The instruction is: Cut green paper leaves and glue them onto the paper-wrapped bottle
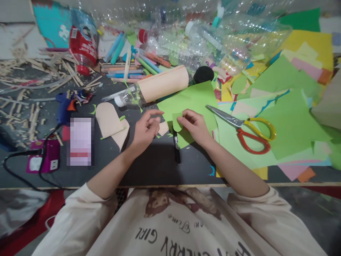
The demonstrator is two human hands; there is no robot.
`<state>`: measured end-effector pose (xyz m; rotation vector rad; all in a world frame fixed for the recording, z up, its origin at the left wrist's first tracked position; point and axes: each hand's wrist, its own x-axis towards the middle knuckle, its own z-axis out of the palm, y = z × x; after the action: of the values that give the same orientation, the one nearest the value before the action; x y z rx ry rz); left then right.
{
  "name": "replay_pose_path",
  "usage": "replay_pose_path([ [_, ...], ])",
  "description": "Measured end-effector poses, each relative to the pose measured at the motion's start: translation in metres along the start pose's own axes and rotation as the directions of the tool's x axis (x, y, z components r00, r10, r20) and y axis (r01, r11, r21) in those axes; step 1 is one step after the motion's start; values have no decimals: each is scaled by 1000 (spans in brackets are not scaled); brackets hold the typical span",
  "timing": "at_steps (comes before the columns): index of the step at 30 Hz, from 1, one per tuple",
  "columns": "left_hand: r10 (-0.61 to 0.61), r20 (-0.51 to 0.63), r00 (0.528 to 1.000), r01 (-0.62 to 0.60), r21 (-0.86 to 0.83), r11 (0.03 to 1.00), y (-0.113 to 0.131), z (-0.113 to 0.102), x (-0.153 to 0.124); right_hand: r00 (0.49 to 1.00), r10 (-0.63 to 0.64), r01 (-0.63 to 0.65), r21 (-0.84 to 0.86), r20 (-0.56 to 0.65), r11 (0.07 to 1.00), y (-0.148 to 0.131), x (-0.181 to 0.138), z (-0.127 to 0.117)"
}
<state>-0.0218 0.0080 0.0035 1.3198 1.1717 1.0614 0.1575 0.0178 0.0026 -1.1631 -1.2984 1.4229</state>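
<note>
Between thumb and fingers, my right hand [194, 125] pinches a small green paper piece [176, 122] with a rounded lower edge. My left hand [147, 128] hovers just left of it, fingers curled and apart, with nothing visible in them. Below the piece lies a black marker [176, 147]. A larger green paper sheet [195, 97] spreads behind my hands. To the right rest scissors [241, 127] with one yellow and one red handle, blades apart. Cream paper cutouts [110, 122] with green strips lie left of my left hand.
A clear bottle wrapped in cream paper [163, 85] lies behind my hands. A blue glue gun [63, 106] with a black cord sits at left near wood sticks [33, 117]. Coloured paper sheets [295, 124] cover the right side. Plastic bottles [202, 35] crowd the back.
</note>
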Motion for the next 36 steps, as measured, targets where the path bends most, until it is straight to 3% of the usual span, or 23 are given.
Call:
replay_pose_path([
  [2, -19, -17, 1000, 18, -22, 1000, 0, 0, 1, 1000, 9, -9, 24, -4, 1000, 0, 0, 1],
  [6, 59, -79, 995, -62, -41, 997, -3, 1, 4, 999, 23, -22, 54, -23, 998, 2, 0, 3],
  [12, -14, -89, 996, 13, -3, 1000, -5, 1, 4, 999, 47, -46, 84, -4, 995, 2, 0, 4],
  [19, 76, -79, 994, -75, 26, 997, -6, 0, 8, 999, 41, -41, 66, 9, 997, 2, 0, 4],
  [26, -46, -12, 999, 45, -57, 997, -7, 0, 4, 998, 31, -35, 90, 46, 995, 5, -1, 5],
  [31, 119, -116, 986, -112, 67, 991, -13, -1, 7, 997, 54, -58, 93, 51, 994, 2, 0, 6],
  [36, 199, -79, 977, -180, 193, 965, -16, 0, 9, 997, 36, -44, 101, 72, 994, 2, 0, 6],
])
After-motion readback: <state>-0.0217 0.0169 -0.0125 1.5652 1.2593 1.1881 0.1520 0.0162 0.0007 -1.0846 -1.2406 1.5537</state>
